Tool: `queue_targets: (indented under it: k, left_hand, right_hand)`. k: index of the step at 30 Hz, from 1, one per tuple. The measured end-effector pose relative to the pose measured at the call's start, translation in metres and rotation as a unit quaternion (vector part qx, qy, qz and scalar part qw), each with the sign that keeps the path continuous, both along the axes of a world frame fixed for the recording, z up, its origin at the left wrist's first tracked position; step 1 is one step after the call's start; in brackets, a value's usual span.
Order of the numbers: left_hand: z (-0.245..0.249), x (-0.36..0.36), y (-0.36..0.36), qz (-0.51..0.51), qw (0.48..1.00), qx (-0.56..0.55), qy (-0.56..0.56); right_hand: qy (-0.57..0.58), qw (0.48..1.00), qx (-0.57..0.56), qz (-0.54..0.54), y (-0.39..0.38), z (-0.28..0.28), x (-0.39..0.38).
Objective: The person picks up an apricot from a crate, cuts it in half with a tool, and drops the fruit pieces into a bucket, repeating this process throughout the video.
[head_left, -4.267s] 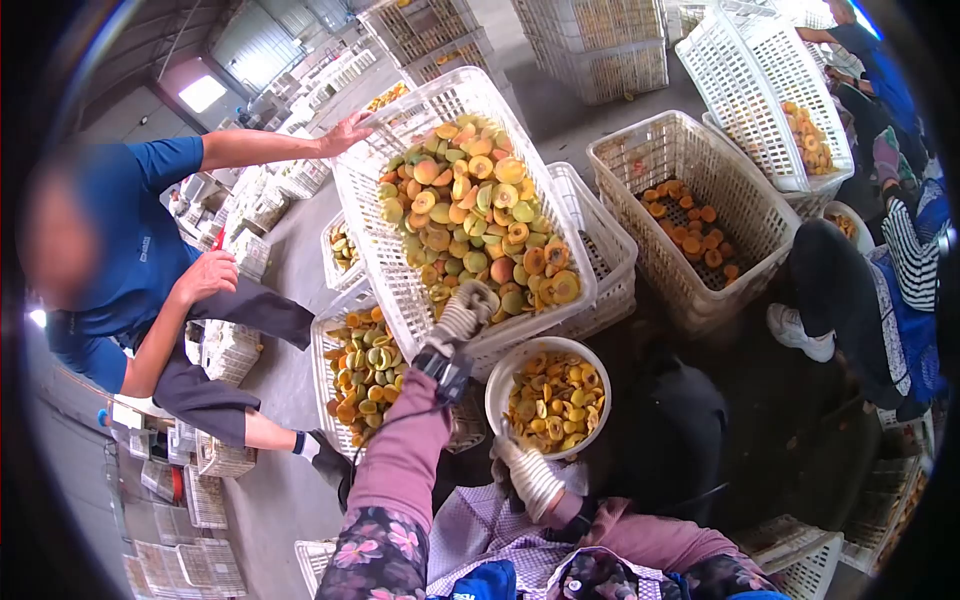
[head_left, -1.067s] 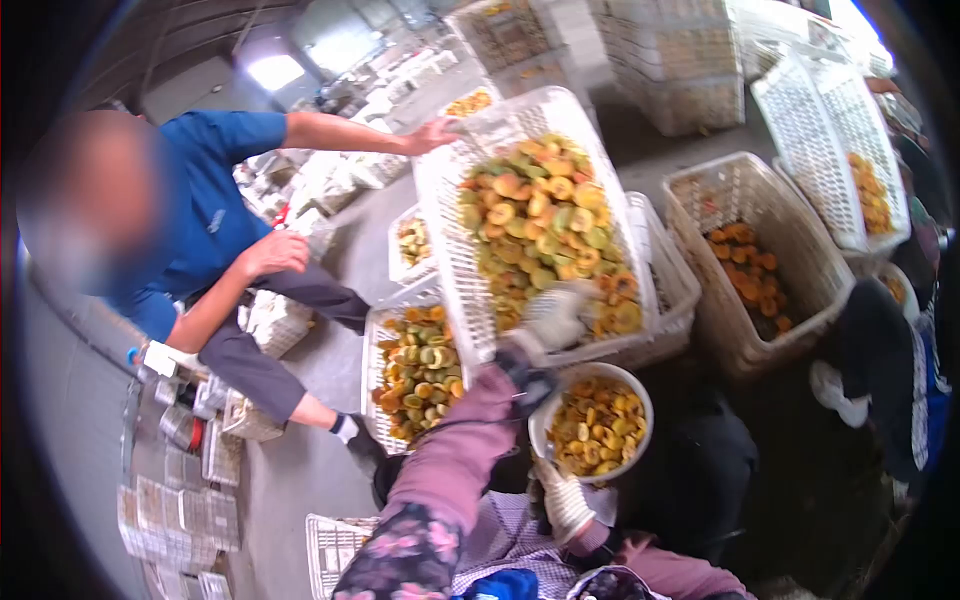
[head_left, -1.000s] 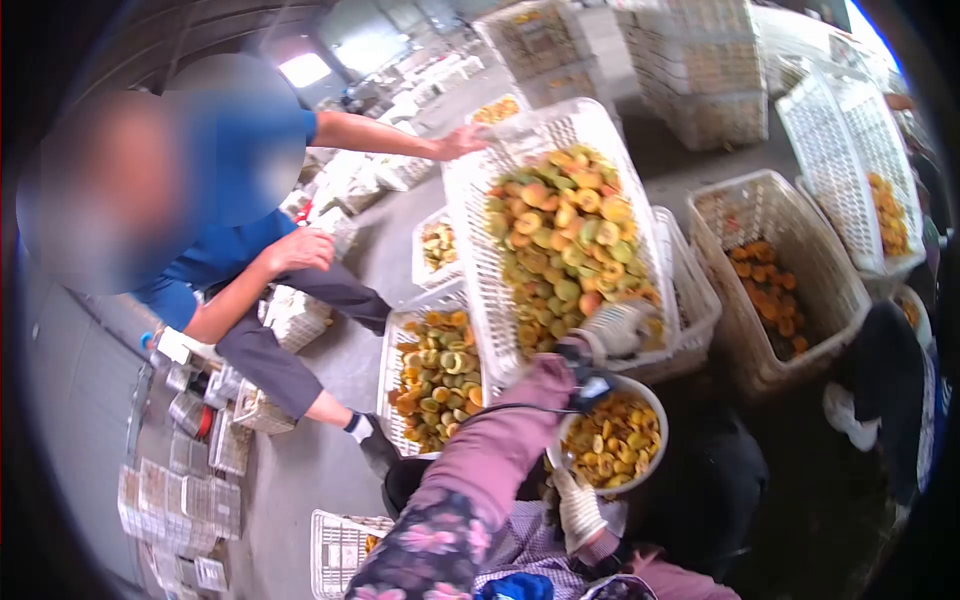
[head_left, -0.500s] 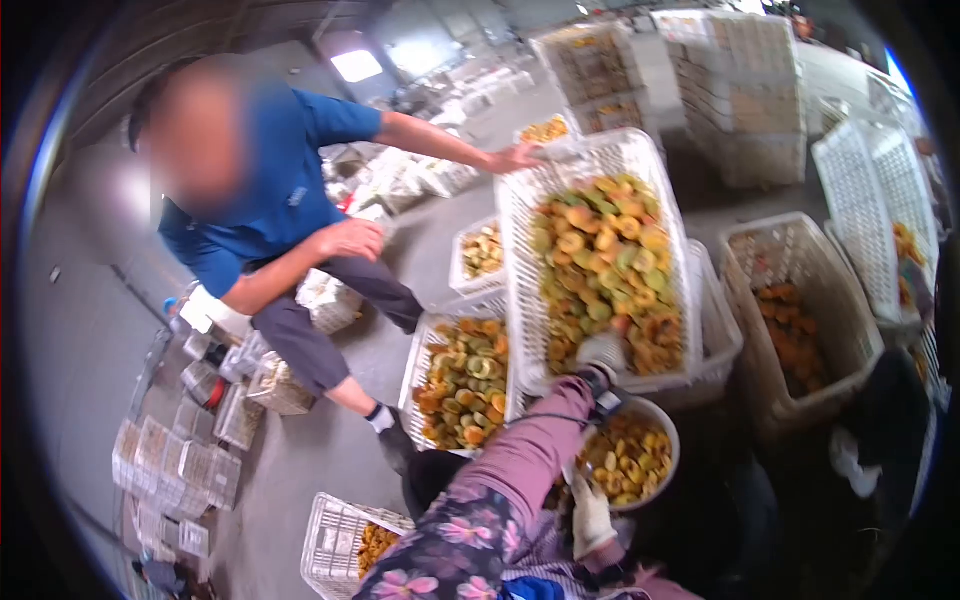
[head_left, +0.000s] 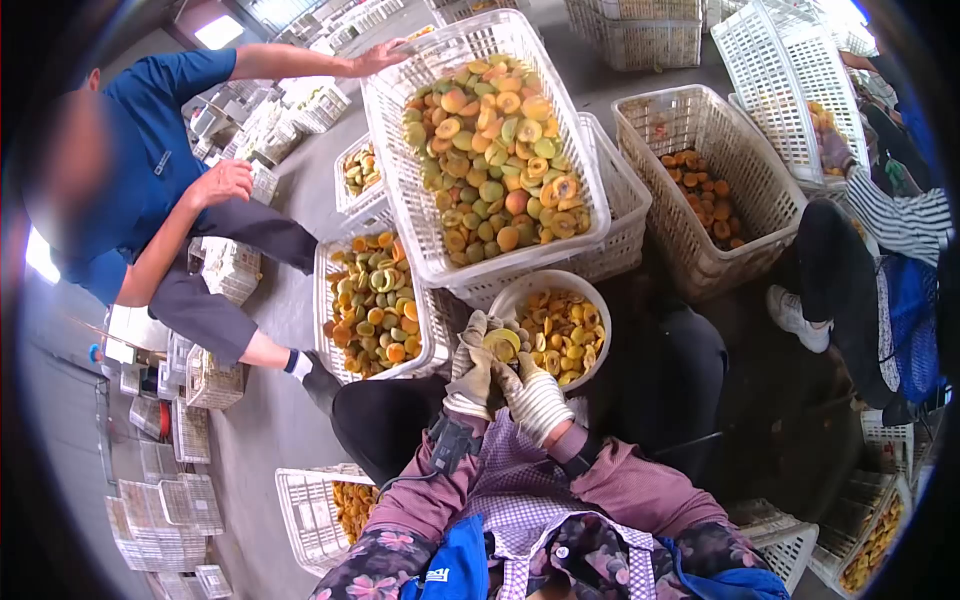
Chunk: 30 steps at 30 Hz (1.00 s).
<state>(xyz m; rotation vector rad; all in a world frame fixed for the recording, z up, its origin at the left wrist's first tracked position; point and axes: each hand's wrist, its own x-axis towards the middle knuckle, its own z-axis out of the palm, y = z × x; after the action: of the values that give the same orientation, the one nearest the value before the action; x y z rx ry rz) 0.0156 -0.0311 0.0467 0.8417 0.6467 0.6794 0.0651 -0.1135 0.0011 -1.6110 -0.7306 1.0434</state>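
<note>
In white striped work gloves, my left hand [head_left: 470, 365] and my right hand [head_left: 533, 398] meet over my lap. Closed between their fingers is a yellow-green apricot [head_left: 502, 345]; any small tool there is hidden. Just beyond it stands a round white bucket [head_left: 604, 368] of yellow apricot halves. A large white plastic crate [head_left: 385, 130] heaped with apricots [head_left: 490, 160], many of them halved, rests tilted on another crate behind the bucket. To the left of my hands, a lower crate [head_left: 437, 350] holds more halved apricots.
A person in a blue shirt [head_left: 160, 130] sits at left, one hand on the large crate's rim. At right are a deep crate [head_left: 690, 262] with orange fruit and another worker's leg and white shoe [head_left: 797, 318]. Stacked crates [head_left: 640, 35] stand behind.
My left hand has come back from the large crate to my right hand, and an apricot is now between them. The view has tilted down and swung right.
</note>
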Motion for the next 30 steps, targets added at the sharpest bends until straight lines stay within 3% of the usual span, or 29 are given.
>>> queue_targets:
  k: [1,3,5,7,10,13,15,16,17,18,19,20,21,23,24,25,26,27,28,29,30]
  left_hand:
    - [0.001,-0.004,-0.001,0.059,0.996,-0.056,0.029]
    - [-0.008,-0.011,-0.005,0.066,0.995,-0.075,-0.004]
    - [-0.009,-0.013,-0.017,0.093,0.992,0.088,0.0]
    - [-0.012,-0.019,-0.017,0.054,0.996,0.056,-0.042]
    - [-0.014,-0.017,-0.029,0.159,0.971,0.174,0.047]
    - [-0.015,-0.023,-0.021,0.101,0.989,0.107,-0.029]
    - [-0.018,-0.033,-0.014,0.059,0.988,0.142,-0.022]
    - [-0.019,-0.041,-0.015,0.016,0.984,0.176,0.021]
    - [-0.014,-0.045,-0.007,-0.038,0.932,0.354,0.059]
    - [-0.009,-0.049,0.001,-0.052,0.833,0.543,0.093]
    - [-0.003,-0.054,0.008,-0.032,0.725,0.682,0.091]
    - [0.0,-0.06,0.006,-0.054,0.856,0.503,0.106]
    - [0.0,-0.062,0.004,-0.076,0.946,0.297,0.108]
    - [-0.012,-0.066,0.037,0.043,0.994,0.097,0.001]
    - [-0.014,-0.069,0.055,0.11,0.988,-0.009,-0.107]
    - [-0.013,-0.075,0.078,0.157,0.929,-0.153,-0.298]
    - [-0.002,-0.068,0.093,0.174,0.826,-0.285,-0.453]
    - [-0.002,-0.044,0.105,0.248,0.856,-0.225,-0.394]
    - [0.009,-0.013,0.111,0.32,0.876,-0.171,-0.319]
    - [0.006,0.015,0.117,0.196,0.969,0.115,-0.094]
    - [0.004,0.045,0.134,0.101,0.982,0.157,0.008]
  right_hand:
    - [0.001,0.999,0.043,-0.019,0.002,-0.003,-0.005]
    - [0.003,0.996,0.085,-0.036,0.001,-0.006,-0.011]
    - [-0.051,0.998,0.033,0.005,-0.003,0.006,-0.007]
    - [-0.061,0.998,0.018,0.03,-0.004,0.002,-0.009]
    - [0.038,0.993,0.104,0.041,-0.006,0.004,-0.009]
    - [0.282,0.95,0.096,0.097,-0.012,0.017,-0.008]
    - [0.236,0.961,0.09,0.113,-0.017,0.023,-0.004]
    - [0.292,0.942,0.047,0.158,-0.022,0.036,0.002]
    - [0.346,0.915,0.006,0.209,-0.022,0.045,0.004]
    - [0.366,0.916,0.02,0.161,-0.024,0.045,-0.004]
    - [0.526,0.819,-0.038,0.224,-0.021,0.032,-0.001]
    - [0.584,0.773,-0.064,0.238,-0.022,0.034,0.001]
    - [0.638,0.725,-0.088,0.244,-0.024,0.039,0.003]
    - [0.673,0.692,-0.01,0.26,-0.024,0.05,0.002]
    - [0.697,0.683,0.028,0.215,-0.025,0.051,0.001]
    - [0.691,0.71,0.029,0.133,-0.02,0.046,0.0]
    - [0.685,0.725,-0.002,0.067,-0.014,0.041,0.002]
    - [0.677,0.735,-0.03,-0.001,-0.007,0.038,0.006]
    - [0.604,0.796,-0.042,-0.023,-0.005,0.038,0.006]
    - [0.608,0.789,-0.055,-0.073,0.0,0.021,-0.001]
    - [0.583,0.806,-0.052,-0.089,0.002,0.015,-0.006]
